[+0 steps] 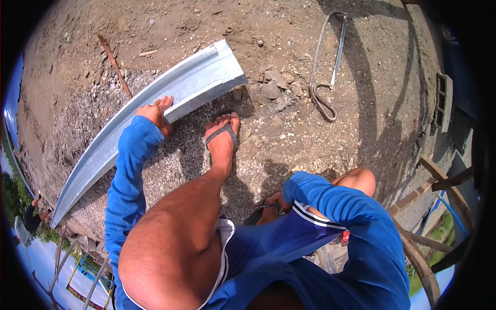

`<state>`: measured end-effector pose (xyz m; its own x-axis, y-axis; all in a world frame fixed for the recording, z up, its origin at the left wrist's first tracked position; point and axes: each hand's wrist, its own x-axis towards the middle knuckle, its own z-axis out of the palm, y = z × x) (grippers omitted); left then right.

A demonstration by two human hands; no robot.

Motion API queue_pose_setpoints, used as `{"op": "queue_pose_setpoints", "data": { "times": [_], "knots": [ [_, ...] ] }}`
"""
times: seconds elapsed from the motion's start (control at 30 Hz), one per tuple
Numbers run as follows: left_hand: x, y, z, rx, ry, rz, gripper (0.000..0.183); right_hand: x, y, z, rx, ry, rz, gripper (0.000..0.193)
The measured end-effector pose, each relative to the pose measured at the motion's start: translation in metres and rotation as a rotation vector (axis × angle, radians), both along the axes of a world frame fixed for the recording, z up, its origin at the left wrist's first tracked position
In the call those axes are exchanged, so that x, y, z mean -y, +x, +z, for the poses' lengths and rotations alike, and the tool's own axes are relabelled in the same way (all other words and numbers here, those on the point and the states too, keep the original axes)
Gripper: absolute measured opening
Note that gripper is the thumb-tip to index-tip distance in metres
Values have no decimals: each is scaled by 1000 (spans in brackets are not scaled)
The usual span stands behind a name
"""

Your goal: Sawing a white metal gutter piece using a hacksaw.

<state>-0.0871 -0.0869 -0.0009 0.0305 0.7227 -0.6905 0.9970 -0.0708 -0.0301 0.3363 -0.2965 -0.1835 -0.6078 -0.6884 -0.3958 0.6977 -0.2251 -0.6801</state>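
A long galvanized steel channel runs from the far middle down toward the left, its squared end raised off the ground. My left hand grips the near edge of this channel, fingers over the lip. My sandalled foot stands just right of it. Beside my other foot, low in the middle, is my right hand; the sleeve and shorts cover much of it, and its fingers cannot be made out. Farther off to the right, a hacksaw with a thin metal frame and looped handle lies on the dirt.
A brown stick lies beyond the channel. Broken stones are scattered near its raised end. At the right edge stand a hollow block and wooden poles. Another person is at the far left.
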Motion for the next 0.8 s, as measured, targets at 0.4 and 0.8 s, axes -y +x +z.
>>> {"op": "queue_pose_setpoints", "data": {
  "times": [0.4, 0.8],
  "knots": [
    [-11, 15, -2, 39, 18, -10, 82, 33, 24, -30, -249, -82, -226, 46],
    [-17, 21, -1, 20, -1, -14, 83, 36, 22, -29, -139, 135, -153, 55]
  ]
}}
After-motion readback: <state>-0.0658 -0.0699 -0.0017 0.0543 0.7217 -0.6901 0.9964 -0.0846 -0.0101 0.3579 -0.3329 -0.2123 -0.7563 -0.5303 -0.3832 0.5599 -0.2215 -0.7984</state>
